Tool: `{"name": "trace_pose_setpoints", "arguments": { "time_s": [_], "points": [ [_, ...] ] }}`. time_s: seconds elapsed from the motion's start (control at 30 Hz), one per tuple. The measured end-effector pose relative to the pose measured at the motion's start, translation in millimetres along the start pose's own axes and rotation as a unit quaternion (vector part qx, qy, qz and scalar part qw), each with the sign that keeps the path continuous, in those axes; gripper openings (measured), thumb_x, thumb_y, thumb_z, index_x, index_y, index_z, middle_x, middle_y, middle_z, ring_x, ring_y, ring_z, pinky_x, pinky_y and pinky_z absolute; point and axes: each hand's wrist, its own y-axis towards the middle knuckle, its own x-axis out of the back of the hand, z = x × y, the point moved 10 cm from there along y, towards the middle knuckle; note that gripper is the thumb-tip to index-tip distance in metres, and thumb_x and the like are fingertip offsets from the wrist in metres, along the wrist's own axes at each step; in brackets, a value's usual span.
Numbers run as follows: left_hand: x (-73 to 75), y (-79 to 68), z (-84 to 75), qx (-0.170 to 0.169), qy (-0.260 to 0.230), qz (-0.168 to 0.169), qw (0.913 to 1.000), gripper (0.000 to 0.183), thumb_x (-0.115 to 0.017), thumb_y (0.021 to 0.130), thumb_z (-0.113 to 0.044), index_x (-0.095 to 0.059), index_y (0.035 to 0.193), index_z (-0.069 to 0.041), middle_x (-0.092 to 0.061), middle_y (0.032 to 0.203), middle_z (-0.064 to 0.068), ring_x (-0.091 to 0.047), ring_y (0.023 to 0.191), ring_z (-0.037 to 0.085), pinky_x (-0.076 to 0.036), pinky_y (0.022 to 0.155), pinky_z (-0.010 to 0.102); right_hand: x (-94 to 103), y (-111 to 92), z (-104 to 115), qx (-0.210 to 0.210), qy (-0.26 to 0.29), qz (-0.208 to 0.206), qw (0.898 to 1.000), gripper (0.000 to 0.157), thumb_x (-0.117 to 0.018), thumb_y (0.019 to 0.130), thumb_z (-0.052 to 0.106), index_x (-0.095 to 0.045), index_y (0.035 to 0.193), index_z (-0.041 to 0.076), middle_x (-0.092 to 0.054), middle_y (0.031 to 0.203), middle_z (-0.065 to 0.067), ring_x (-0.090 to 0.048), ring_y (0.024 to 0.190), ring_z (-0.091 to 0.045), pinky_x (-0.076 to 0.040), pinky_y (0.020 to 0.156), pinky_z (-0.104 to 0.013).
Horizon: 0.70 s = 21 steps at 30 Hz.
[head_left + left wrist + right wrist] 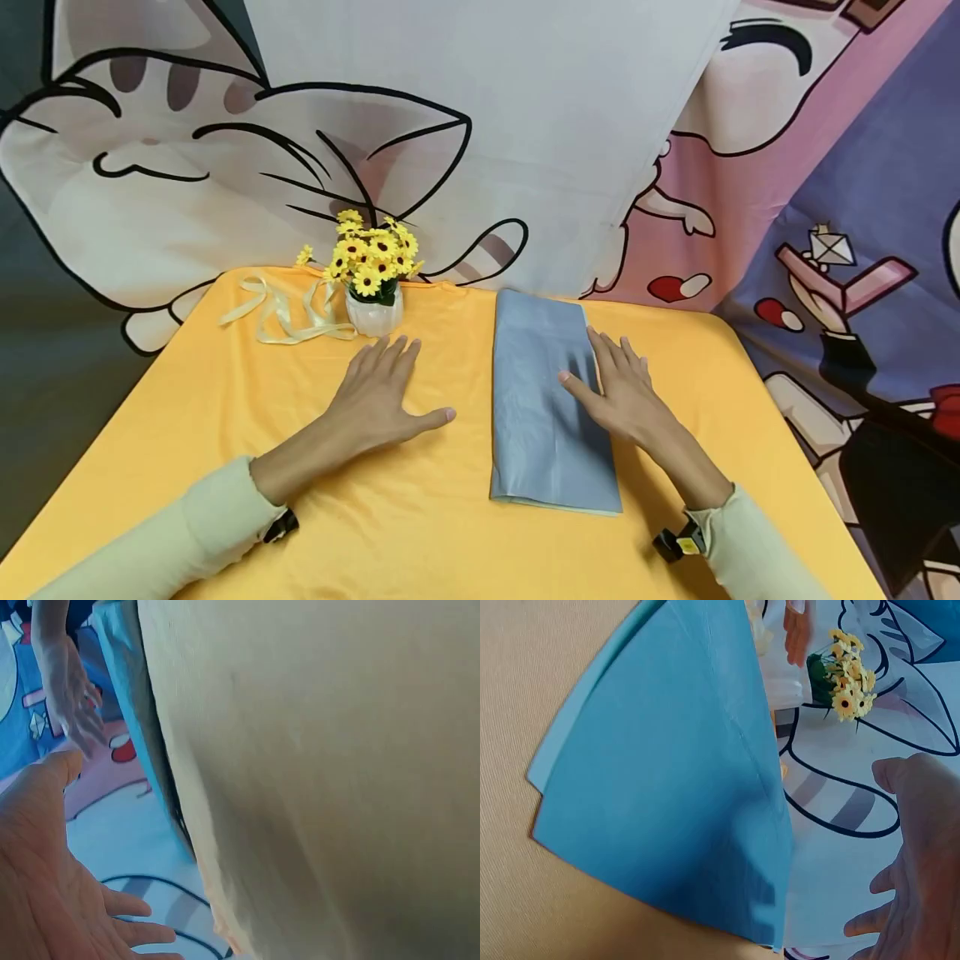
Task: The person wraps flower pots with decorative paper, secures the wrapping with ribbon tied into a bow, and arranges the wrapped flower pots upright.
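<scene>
A folded blue-grey sheet (543, 417) lies lengthwise on the table, right of the middle, its layered edge showing at the near end. My right hand (622, 396) hovers over its right edge, fingers spread and holding nothing, and casts a shadow on it. Left of the sheet, my left hand (375, 408) is held above the yellow cloth with thumb out and fingers straight. In the right wrist view the sheet (660, 765) fills the middle, beside the spread right hand (922, 855). The left wrist view shows the open left palm (45, 877) with nothing in it.
A white pot (375, 315) of yellow flowers (375, 257) stands at the back of the table, just beyond the left fingertips. Left of it lies a curled pale ribbon (281, 317). A yellow cloth (420, 533) covers the table, and printed curtains (570, 125) hang behind.
</scene>
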Motion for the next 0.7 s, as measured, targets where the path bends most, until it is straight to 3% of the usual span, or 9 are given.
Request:
{"name": "trace_pose_setpoints", "arguments": {
  "time_s": [0.33, 0.53, 0.7],
  "points": [
    [-27.7, -10.4, -34.6, -0.041, -0.002, 0.040, 0.9983, 0.125, -0.066, 0.093, -0.087, -0.030, 0.177, -0.001, -0.031, 0.184, 0.025, -0.027, 0.173, 0.046, -0.023, 0.141, 0.065, 1.1, 10.4, -9.9, -0.009, -0.007, 0.011, 1.000, 0.099, -0.047, 0.112, 0.074, -0.013, 0.182, 0.012, -0.021, 0.186, -0.029, -0.008, 0.172, -0.061, -0.010, 0.135, -0.083],
    [-38.6, -12.2, -72.8, -0.109, -0.004, 0.046, 0.9929, 0.116, -0.071, 0.094, -0.081, -0.040, 0.174, -0.003, -0.040, 0.180, 0.021, -0.036, 0.170, 0.044, -0.030, 0.139, 0.062, -0.1, 18.3, -17.0, -0.013, -0.003, 0.019, 1.000, 0.099, -0.044, 0.113, 0.075, -0.013, 0.182, 0.011, -0.021, 0.184, -0.034, -0.014, 0.171, -0.062, -0.015, 0.132, -0.086],
    [-46.1, -12.5, -104.8, -0.173, 0.025, 0.048, 0.9834, 0.104, -0.072, 0.095, -0.078, -0.052, 0.167, -0.005, -0.048, 0.175, 0.017, -0.042, 0.167, 0.039, -0.035, 0.139, 0.056, -3.3, 24.3, -22.4, -0.016, -0.011, 0.030, 0.999, 0.097, -0.039, 0.115, 0.075, -0.015, 0.182, 0.009, -0.025, 0.181, -0.037, -0.020, 0.168, -0.062, -0.021, 0.132, -0.084]
  ]
}}
